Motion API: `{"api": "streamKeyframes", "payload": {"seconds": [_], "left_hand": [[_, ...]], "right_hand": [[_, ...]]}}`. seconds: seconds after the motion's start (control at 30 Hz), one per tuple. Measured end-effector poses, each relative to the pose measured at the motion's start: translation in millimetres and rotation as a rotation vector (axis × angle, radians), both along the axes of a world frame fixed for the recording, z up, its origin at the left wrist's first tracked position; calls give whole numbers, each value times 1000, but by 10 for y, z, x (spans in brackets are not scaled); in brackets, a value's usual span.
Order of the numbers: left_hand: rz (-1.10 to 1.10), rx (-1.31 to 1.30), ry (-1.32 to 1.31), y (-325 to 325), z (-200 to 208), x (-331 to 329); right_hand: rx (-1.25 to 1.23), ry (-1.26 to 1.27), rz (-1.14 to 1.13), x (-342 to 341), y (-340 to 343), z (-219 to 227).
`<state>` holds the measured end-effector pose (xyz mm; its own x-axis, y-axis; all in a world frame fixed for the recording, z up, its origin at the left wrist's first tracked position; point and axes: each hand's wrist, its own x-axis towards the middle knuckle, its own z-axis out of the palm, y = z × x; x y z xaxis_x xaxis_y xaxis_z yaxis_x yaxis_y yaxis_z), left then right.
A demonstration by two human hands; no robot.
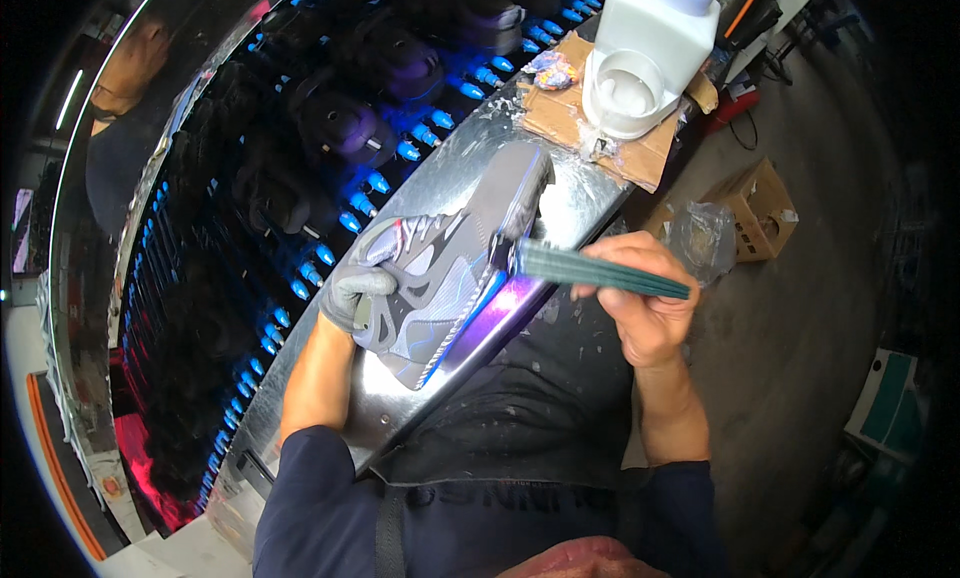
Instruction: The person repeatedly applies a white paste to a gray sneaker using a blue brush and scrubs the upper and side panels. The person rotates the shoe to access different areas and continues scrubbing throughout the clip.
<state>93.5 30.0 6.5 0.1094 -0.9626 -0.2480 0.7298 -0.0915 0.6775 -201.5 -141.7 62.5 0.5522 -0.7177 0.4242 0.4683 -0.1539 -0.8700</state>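
Note:
My left hand (358, 290), in a grey glove, is closed around the heel opening of a grey shoe upper (437, 290). The shoe lies tilted over the metal ledge, its toe pointing away from me and its lower edge turned to the right. In my bare right hand (650, 303) is a brush (590, 268) with a dark green handle, gripped between thumb and fingers. Its dark bristle end touches the shoe's lower edge near the middle. Blue and violet light falls along that edge and the ledge below.
A white plastic bottle with a round cup (630, 90) stands on cardboard (558, 113) at the far right of the metal ledge (400, 213). Left runs a dark rack with blue-tipped pegs (350, 221). Another person's hand (135, 68) shows upper left. An open carton (765, 213) sits on the floor.

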Motion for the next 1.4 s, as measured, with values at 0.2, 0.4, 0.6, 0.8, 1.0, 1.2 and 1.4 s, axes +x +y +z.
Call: {"api": "streamKeyframes", "payload": {"seconds": [0.2, 0.4, 0.6, 0.8, 1.0, 1.2, 1.4], "left_hand": [[7, -20, -36, -40, 52, 1], [-17, -47, -44, -89, 58, -17], [-10, -28, -61, -87, 112, -34], [0, -65, -26, -136, 136, -39], [-4, -61, -114, -145, 81, 8], [-2, -60, -121, -169, 167, -3], [-3, -66, -140, -196, 192, 1]], "right_hand": [[-289, 166, -105, -101, -57, 42], [-145, 231, -71, -40, -271, 281], [-461, 278, -73, -63, -151, 412], [-666, 277, -141, 23, 35, 449], [-855, 266, -196, 114, 68, 484], [-896, 311, -248, 168, 86, 513], [-993, 341, -188, 204, 87, 536]]}}
